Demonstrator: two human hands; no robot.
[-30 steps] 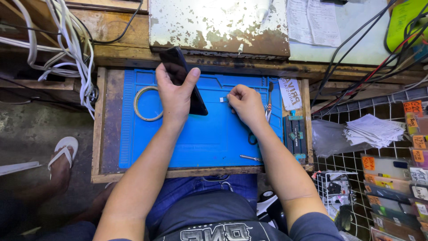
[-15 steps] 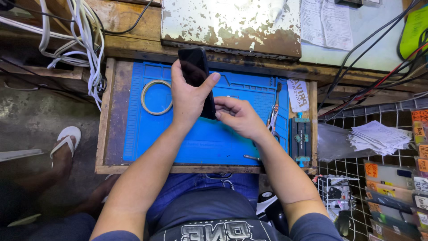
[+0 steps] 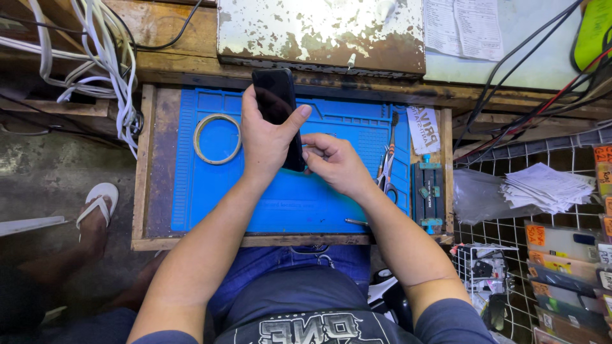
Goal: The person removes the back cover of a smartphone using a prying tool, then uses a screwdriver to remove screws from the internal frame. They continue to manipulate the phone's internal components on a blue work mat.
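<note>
Black phone [image 3: 278, 108] is the item in hand. Head view, the only one: the left hand [image 3: 264, 143] holds it above a blue mat [image 3: 268, 200], fingers wrapped round the left edge and thumb across the right, grip pressed together on the body with the dark face up. It stands clear of the mat, its far end over the back edge of the worktop [image 3: 150, 159].

The right hand [image 3: 335, 162] sits just beside the phone's lower right edge. Its fingers are curled in and the fingertips touch or nearly touch that edge; the grip looks pinched, possibly on a small part or tool, but the view is too coarse to tell what, if anything, it holds.

Judged step: work at the phone's lower side edge, one hand steadying and the other acting. The next move calls for a firm left hold and fine fingertip pressure at that edge, without the phone slipping.

Round about: a pale ring [image 3: 217, 138] lies flat on the mat to the left, well apart from the hands. Tweezers [image 3: 387, 167] lie at the mat's right margin, with a small blue clamp [image 3: 428, 191] beyond. White cables [image 3: 95, 57] hang at upper left.
</note>
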